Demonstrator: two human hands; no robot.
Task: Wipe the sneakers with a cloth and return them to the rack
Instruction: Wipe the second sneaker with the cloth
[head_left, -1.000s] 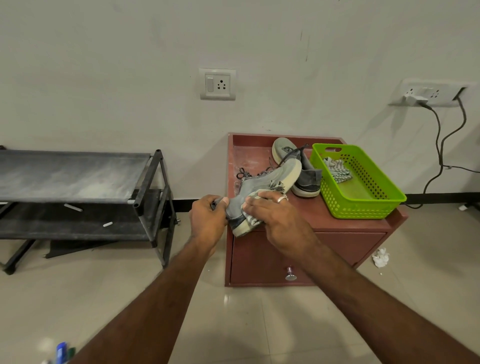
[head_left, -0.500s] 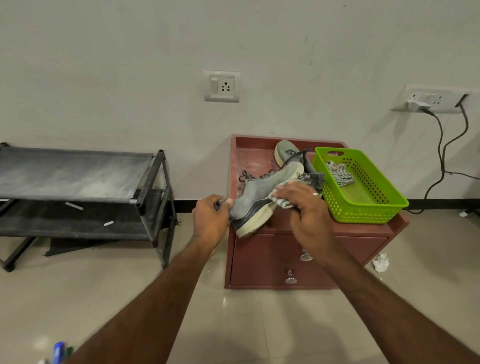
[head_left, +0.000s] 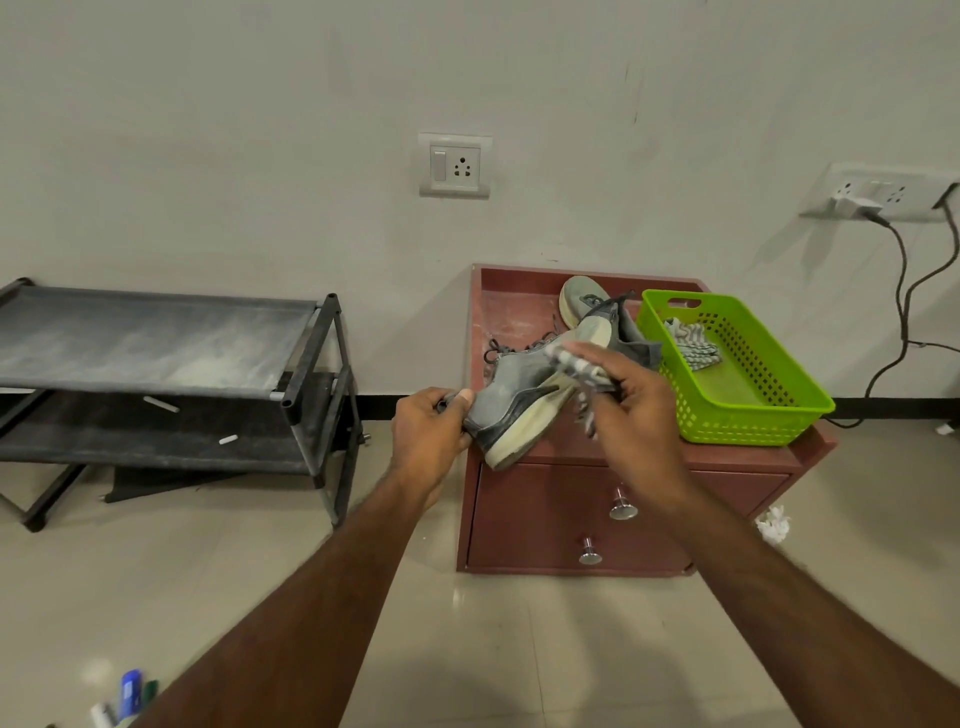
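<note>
The grey sneaker (head_left: 524, 387) is held tilted above the red cabinet (head_left: 571, 499), heel pinched by the left hand (head_left: 431, 436); the right hand (head_left: 631, 402) grips the striped cloth (head_left: 576, 364) against its toe. Hard wiping could twist it loose onto the second sneaker (head_left: 597, 312)

Person, head view: two bare forearms enter from the bottom edge, no sleeves visible up to the frame edge. Left hand (head_left: 431, 436) bare, no ring, watch or band seen. Right hand (head_left: 636, 415) bare as shown; wrist uncovered. No gloves on either hand.
</note>
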